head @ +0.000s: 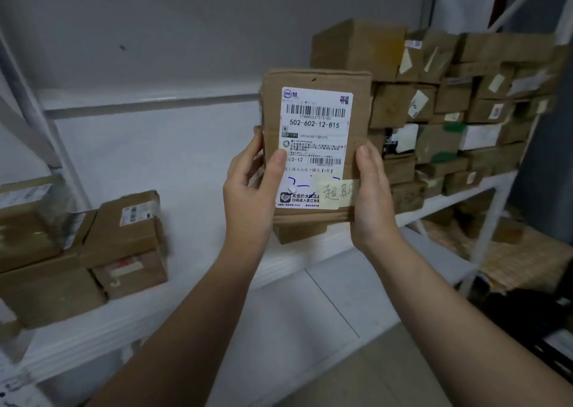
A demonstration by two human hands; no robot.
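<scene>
A flat brown cardboard parcel point(316, 81) is held upright in front of me, above the white shelf. Its face carries a white shipping label point(314, 121) with barcodes and a small yellowish note point(336, 192) with handwriting. My left hand point(251, 189) grips the parcel's left edge, thumb across the label. My right hand point(372, 195) grips the right edge, thumb along the front. A second piece of cardboard point(297, 231) shows just below and behind the parcel.
A white metal shelf point(310, 298) runs under my arms. Stacked cardboard boxes point(124, 239) sit on it at the left. Several small parcels point(449, 112) are piled tightly at the right on a neighbouring shelf, with a white upright point(486, 236) beside them.
</scene>
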